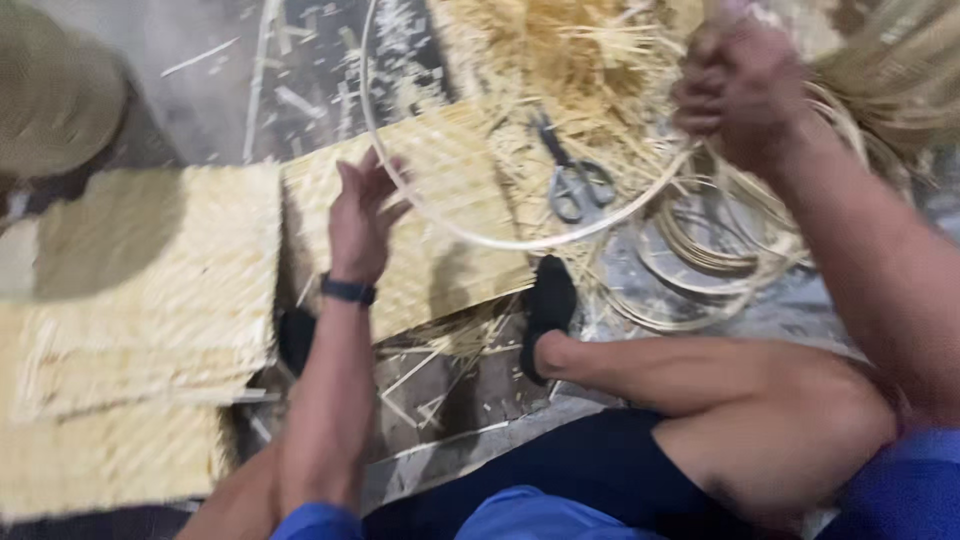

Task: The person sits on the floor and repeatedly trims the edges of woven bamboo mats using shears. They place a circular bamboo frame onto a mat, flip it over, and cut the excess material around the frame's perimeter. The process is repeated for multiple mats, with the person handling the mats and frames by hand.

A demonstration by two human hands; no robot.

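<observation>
Bent bare knee [790,420] nearest; left hand [360,215] loosely fingers thin pale bent-cane hoop [480,238] to steady it, right hand [740,90] clenched on its far end, above woven straw mats [160,290].

Left hand [360,215] open, right hand [738,92] fisted

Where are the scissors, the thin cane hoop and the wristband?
scissors [573,183]: head view, on the handle loops.
cane hoop [520,243]: head view, on its lower arc.
wristband [347,290]: head view, on the band's middle.

Dim, flat indoor light, prob from overhead. Soft shadows under left hand [360,215] and on woven mats [160,270]. Whole frame motion-blurred, right hand [735,90] esp smeared. Straw pile [570,60] washed out, no sharp detail.
</observation>
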